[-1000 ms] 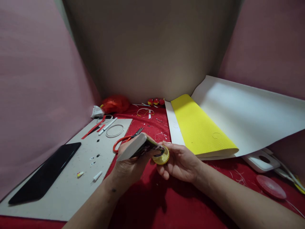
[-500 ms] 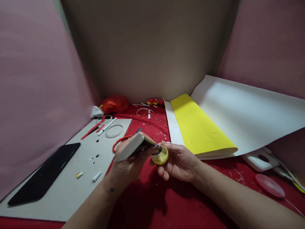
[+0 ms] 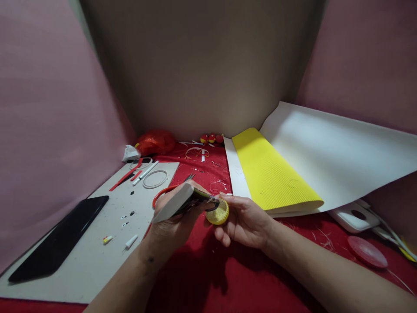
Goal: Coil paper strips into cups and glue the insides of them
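Above the red cloth [image 3: 202,278], my left hand [image 3: 174,224] gripped a grey-handled tool [image 3: 176,202] in curled fingers, its tip touching the small yellow ring [image 3: 219,214] pinched by my right hand [image 3: 244,221], with orange-handled scissors [image 3: 162,194] and a yellow corrugated sheet [image 3: 270,174] beyond.

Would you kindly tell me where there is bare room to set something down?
Free: red cloth between the forearms; grey board beside the black phone. Crowded: the board's far end around the ring and pen; left hand grips a tool, right hand a yellow cup.
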`<state>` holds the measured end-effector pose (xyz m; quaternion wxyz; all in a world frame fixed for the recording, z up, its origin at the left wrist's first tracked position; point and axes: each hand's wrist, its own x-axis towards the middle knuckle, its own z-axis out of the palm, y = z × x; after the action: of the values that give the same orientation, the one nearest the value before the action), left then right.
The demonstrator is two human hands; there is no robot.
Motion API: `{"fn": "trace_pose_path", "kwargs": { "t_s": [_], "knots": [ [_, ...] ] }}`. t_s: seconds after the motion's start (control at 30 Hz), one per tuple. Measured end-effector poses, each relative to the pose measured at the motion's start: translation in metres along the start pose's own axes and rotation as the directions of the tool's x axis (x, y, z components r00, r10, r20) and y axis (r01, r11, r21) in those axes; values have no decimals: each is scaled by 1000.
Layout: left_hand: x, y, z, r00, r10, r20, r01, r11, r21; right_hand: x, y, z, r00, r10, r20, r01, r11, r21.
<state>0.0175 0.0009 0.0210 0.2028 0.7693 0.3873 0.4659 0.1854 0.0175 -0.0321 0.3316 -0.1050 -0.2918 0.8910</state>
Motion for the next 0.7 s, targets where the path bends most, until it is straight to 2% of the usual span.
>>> {"fn": "trace_pose_path", "kwargs": {
  "t_s": [0.33, 0.5, 0.7],
  "knots": [
    [2, 3, 0, 1000, -21, -12, 21, 1000, -8, 0, 1, 0, 1000, 4, -8, -4, 1000, 7],
    [2, 3, 1, 998, -34, -43, 31, 996, -79, 0, 1, -1, 999, 30, -18, -29, 999, 18],
    [4, 1, 0, 997, -43, -57, 39, 998, -57, 0, 1, -1, 999, 31, -22, -31, 1000, 6]
  ]
}}
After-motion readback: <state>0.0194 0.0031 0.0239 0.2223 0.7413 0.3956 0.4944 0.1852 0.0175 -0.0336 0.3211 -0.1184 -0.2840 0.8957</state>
